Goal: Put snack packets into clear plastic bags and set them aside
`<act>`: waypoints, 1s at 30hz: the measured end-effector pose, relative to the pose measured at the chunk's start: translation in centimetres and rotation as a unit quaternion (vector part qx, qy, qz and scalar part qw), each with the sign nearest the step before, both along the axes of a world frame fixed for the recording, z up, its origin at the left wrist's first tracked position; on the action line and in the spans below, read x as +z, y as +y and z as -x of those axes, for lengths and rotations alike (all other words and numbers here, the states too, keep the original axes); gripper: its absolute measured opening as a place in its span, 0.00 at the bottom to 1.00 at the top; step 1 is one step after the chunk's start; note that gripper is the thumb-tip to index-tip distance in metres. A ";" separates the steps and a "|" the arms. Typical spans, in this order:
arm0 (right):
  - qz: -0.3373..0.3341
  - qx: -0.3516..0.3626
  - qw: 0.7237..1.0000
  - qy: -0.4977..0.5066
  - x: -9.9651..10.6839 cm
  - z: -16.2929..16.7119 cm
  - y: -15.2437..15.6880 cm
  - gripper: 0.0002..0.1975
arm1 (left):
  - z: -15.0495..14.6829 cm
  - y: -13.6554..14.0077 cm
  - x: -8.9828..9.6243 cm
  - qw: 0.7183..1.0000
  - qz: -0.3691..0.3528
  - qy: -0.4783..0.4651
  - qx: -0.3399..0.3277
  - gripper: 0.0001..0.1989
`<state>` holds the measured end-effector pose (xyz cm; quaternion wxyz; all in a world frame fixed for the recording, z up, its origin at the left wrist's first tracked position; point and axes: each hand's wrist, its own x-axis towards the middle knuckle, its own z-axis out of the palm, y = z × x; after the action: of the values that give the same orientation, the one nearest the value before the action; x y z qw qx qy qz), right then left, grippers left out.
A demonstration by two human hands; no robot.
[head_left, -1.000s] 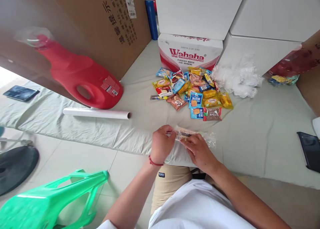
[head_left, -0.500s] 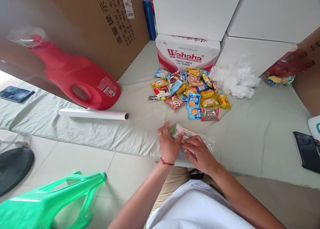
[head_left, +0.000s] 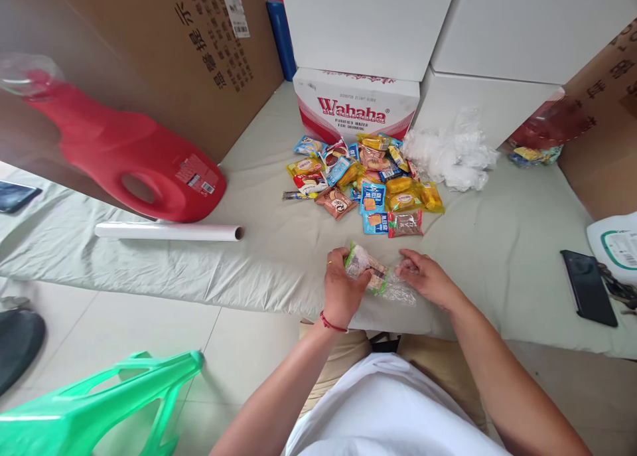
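Note:
A wrapped snack bar (head_left: 368, 268) with green ends and a whitish, see-through middle lies near the table's front edge. My left hand (head_left: 344, 285) grips it, with the thumb on top and the fingers round its far left end. From the bar's right end spreads a crumpled clear plastic bag (head_left: 399, 290), which seems to cover part of the bar. At the bag's far right edge my right hand (head_left: 425, 277) pinches the film between bent fingers, the index finger partly stretched. Just beyond the hands is a pile of small packaged snacks (head_left: 371, 177).
Crumpled clear bags (head_left: 452, 154) lie right of the pile, before white boxes (head_left: 368, 28) and a Wahaha carton (head_left: 355, 104). Leftward are a white roll (head_left: 169, 231) and a red jug (head_left: 144, 157). A black phone (head_left: 588, 288) lies right; a green stool (head_left: 99, 403) stands below.
My right hand has moved right, away from the left hand, to the bag's edge. The bar's right green end now shows. The whole view has shifted slightly.

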<state>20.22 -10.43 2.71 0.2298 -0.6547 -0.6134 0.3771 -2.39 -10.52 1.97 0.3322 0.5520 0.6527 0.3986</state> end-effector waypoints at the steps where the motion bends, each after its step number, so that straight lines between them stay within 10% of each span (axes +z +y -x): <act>1: 0.035 0.021 0.999 -0.013 -0.3 -0.1 0.1 0.26 | -0.2 -0.1 0.0 1.000 -0.012 -0.009 -0.001 0.25; 4: 0.038 0.051 0.997 -0.036 -0.6 0.3 -0.5 0.19 | -0.5 -0.3 0.0 0.999 -0.026 -0.020 0.001 0.25; 11: -0.186 0.191 0.963 -0.033 0.1 -0.7 -4.3 0.12 | 0.4 0.5 0.1 0.998 0.033 -0.046 0.007 0.25; 15: -0.142 0.265 0.953 -0.032 1.4 -4.2 -6.5 0.13 | 0.9 1.0 0.3 0.996 0.061 -0.071 0.009 0.24; 21: -0.110 0.057 0.992 0.032 3.2 -4.3 -4.0 0.15 | 0.9 0.7 0.3 0.997 0.036 -0.074 0.004 0.24; 30: -0.110 0.059 0.978 -0.168 0.4 2.7 -2.6 0.04 | -0.1 -1.3 -1.4 0.986 -0.165 0.024 -0.014 0.21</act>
<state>17.52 -13.05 3.10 0.1711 -0.6421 -0.7185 0.2052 -2.26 -11.79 0.59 0.2261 0.6183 0.5778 0.4825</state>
